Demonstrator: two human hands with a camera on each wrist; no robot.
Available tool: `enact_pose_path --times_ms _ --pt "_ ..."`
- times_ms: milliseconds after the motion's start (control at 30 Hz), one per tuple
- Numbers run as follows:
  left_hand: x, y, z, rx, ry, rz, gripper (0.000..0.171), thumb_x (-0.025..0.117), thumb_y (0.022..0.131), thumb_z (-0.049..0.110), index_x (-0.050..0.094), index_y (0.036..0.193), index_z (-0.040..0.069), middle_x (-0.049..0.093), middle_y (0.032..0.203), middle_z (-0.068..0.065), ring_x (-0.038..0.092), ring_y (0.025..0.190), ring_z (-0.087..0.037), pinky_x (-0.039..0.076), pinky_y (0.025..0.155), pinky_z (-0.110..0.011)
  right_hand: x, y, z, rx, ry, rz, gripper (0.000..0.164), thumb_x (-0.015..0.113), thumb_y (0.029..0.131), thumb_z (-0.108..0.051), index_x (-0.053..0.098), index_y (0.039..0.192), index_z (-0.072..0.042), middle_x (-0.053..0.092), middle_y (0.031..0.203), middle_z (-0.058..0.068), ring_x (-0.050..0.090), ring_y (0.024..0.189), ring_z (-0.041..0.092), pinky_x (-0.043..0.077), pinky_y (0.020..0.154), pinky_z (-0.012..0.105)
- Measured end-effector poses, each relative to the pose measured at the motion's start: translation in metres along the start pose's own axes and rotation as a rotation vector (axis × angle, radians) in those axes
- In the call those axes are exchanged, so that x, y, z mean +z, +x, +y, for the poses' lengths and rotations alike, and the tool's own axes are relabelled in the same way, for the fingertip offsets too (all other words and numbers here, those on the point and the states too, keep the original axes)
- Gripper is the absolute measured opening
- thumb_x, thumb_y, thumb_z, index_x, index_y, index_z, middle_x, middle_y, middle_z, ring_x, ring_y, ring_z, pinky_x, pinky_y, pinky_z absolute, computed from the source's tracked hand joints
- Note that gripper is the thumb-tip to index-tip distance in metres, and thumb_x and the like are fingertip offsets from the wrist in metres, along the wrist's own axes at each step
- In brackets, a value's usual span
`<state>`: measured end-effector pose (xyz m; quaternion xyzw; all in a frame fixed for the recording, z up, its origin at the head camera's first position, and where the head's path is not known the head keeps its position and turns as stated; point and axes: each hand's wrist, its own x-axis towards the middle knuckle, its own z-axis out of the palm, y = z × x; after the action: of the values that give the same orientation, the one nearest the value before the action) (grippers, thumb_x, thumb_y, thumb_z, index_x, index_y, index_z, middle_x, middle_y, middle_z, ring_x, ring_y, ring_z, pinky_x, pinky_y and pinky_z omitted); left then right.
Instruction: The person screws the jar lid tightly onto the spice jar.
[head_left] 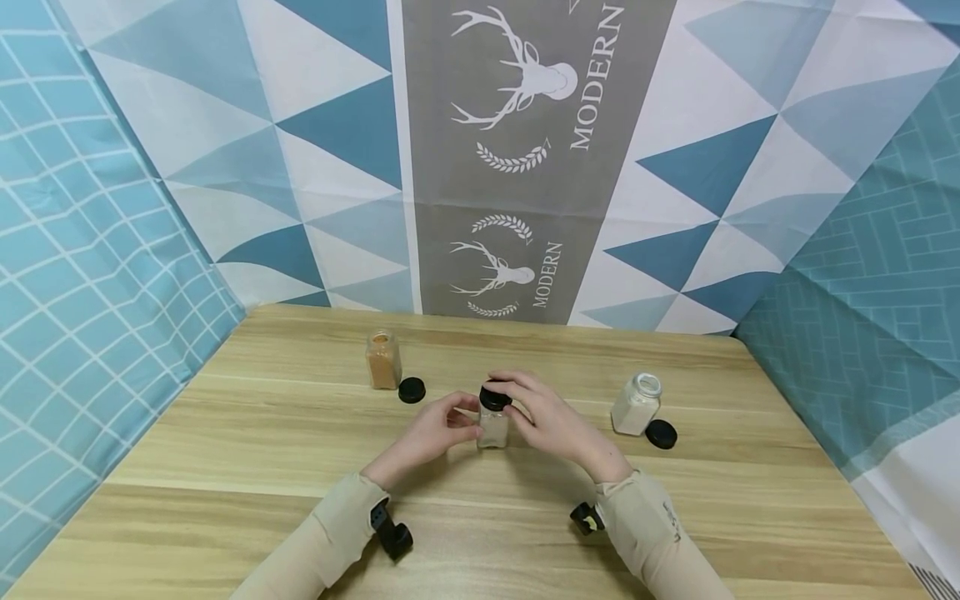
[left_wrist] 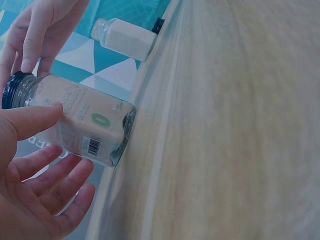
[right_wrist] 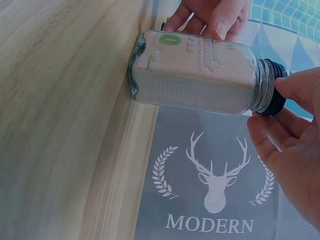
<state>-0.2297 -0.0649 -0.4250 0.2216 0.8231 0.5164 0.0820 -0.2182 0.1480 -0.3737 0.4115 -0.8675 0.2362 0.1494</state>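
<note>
A square glass spice jar (head_left: 492, 429) of pale powder stands upright near the middle of the wooden table. Its black screw lid (head_left: 495, 395) sits on the neck. My right hand (head_left: 551, 419) pinches this lid between thumb and fingers, from above and the right. On the jar's left side, my left hand (head_left: 435, 431) loosely holds the glass body. Its thumb (left_wrist: 37, 120) lies along one face, while the other fingers curve around the opposite side. Printed text, a green mark and a barcode show on the glass in the left wrist view.
At the back left stands an uncapped jar (head_left: 384, 364) of orange-brown powder, with a black lid (head_left: 412, 390) lying beside it. To the right is an uncapped jar (head_left: 636, 406) of white powder, its black lid (head_left: 662, 434) close by. Patterned cloth (head_left: 360, 167) hangs behind the table.
</note>
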Motion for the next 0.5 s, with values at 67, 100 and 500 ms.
enact_pose_path --times_ms 67,100,500 --pt "-0.0001 0.0003 0.0002 -0.001 -0.001 0.002 0.039 0.067 0.082 0.027 0.055 0.116 0.012 0.058 0.117 -0.006 0.060 0.097 -0.020 0.049 0.082 -0.032 0.0006 -0.0001 0.0003 0.009 0.002 0.001 0.037 0.054 0.089 -0.006 0.052 0.126 -0.011 0.047 0.132 0.010 0.044 0.122 0.022 0.037 0.101 0.039" --pt "-0.0002 0.0005 0.0004 -0.003 -0.002 0.002 0.040 0.067 0.082 0.027 0.055 0.117 0.012 0.058 0.117 -0.006 0.060 0.097 -0.020 0.049 0.082 -0.032 0.0010 -0.0002 0.0004 0.010 0.003 0.004 0.037 0.055 0.089 -0.006 0.052 0.126 -0.011 0.048 0.132 0.010 0.044 0.122 0.022 0.037 0.101 0.039" --pt "0.0001 0.0007 0.0006 -0.014 -0.012 -0.005 0.040 0.067 0.082 0.027 0.055 0.118 0.013 0.058 0.118 -0.005 0.060 0.097 -0.020 0.050 0.082 -0.033 0.0058 -0.0026 0.0005 0.043 0.028 0.039 0.034 0.056 0.089 -0.010 0.054 0.124 -0.011 0.048 0.129 0.006 0.043 0.121 0.017 0.038 0.100 0.036"
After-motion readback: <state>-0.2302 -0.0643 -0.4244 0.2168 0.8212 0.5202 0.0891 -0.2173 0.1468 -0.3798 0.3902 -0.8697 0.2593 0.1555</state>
